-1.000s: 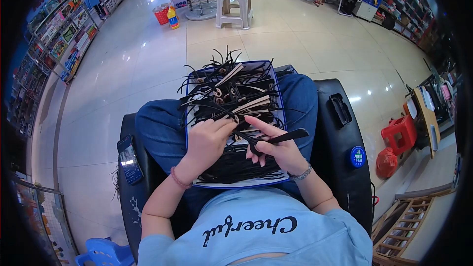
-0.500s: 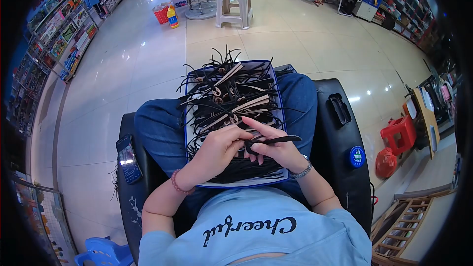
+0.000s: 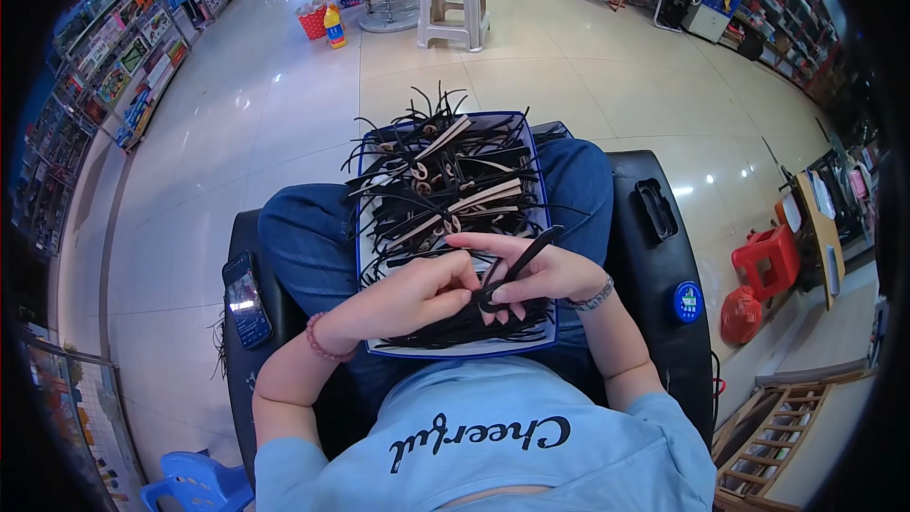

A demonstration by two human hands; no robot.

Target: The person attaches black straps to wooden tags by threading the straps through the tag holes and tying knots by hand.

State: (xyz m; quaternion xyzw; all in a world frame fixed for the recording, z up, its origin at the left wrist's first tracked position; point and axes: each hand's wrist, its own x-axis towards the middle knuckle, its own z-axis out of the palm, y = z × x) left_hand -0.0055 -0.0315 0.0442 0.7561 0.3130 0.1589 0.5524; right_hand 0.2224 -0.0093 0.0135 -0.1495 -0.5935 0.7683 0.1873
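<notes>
A blue-rimmed white tray (image 3: 545,199) lies across my lap, heaped with black and tan strips (image 3: 445,180). Above its near part, my right hand (image 3: 536,275) pinches a black strap (image 3: 531,254) between thumb and fingers, its index finger stretched out to the left. The strap's free end points up and right. My left hand (image 3: 427,294) touches the same strap work from the left, thumb and index pressed together at its lower end. Fingers cover the spot where the strands meet. Below both hands, thin black strips (image 3: 455,330) fill the tray's near end.
A phone (image 3: 246,301) rests on the left armrest; a black holder (image 3: 654,209) and a blue round tin (image 3: 686,301) are on the right one. Beyond stand a grey stool (image 3: 453,2) and a yellow bottle (image 3: 334,27). A red stool (image 3: 766,261) is at right.
My left hand left the strips in the tray and came back toward my right hand. The strap in my right hand has tilted from nearly level to steeply upward.
</notes>
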